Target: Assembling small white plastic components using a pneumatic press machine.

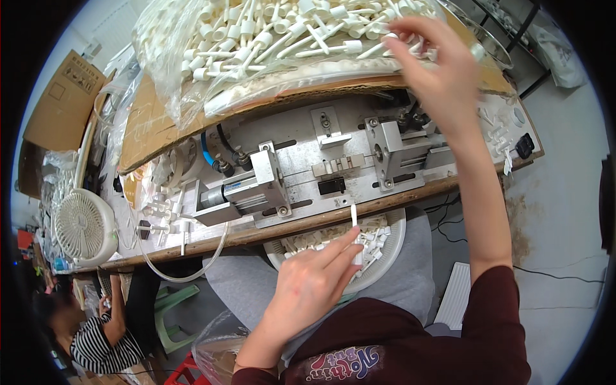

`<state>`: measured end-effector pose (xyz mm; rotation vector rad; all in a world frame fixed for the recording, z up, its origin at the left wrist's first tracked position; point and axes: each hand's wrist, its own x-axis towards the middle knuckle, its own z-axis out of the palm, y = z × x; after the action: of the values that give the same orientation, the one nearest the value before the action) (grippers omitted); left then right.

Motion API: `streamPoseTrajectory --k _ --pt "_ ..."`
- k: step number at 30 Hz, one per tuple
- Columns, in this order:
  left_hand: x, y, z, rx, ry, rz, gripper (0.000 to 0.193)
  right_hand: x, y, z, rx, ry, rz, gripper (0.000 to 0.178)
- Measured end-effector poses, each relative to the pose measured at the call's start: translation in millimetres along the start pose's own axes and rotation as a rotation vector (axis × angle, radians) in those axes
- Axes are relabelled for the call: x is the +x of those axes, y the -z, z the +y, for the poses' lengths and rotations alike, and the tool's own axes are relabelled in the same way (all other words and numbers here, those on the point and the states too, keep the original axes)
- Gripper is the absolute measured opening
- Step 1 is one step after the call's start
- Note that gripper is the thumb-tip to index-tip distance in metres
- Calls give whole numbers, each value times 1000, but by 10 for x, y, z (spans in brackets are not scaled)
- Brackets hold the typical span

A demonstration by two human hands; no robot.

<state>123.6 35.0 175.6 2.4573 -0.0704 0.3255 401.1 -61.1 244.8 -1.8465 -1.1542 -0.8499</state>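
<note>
My left hand (314,279) is closed on a white plastic capped stem (354,215), whose thin end points up at the front edge of the bench. Its lower part shows beneath my fingers. Farther off, my right hand (443,70) reaches to the right edge of a heap of white capped stems (276,32), thumb and forefinger apart around the pieces there. Whether it touches one is unclear. Between my hands lies a metal fixture (337,168) with a slotted block in its middle and a clamp unit (256,183) on its left.
Below the bench edge, a white basket (401,240) of small white parts rests on my lap. A cardboard sheet (144,138) carries the heap. A white fan (83,224) stands at the left, and loose stems (167,215) lie near it. Another person (106,337) sits lower left.
</note>
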Motion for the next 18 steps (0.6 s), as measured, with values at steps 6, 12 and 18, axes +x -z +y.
streamPoseTrajectory --k 6,12,18 --pt "-190 -139 -21 -11 10 -50 27 586 -793 -31 -192 -257 -307 28" --pt "-279 -162 -76 -40 -31 -71 37 535 -891 -1 -121 -203 -134 27" --pt "-265 -168 -133 -21 -85 -9 43 10 -32 23 218 -295 42 21"
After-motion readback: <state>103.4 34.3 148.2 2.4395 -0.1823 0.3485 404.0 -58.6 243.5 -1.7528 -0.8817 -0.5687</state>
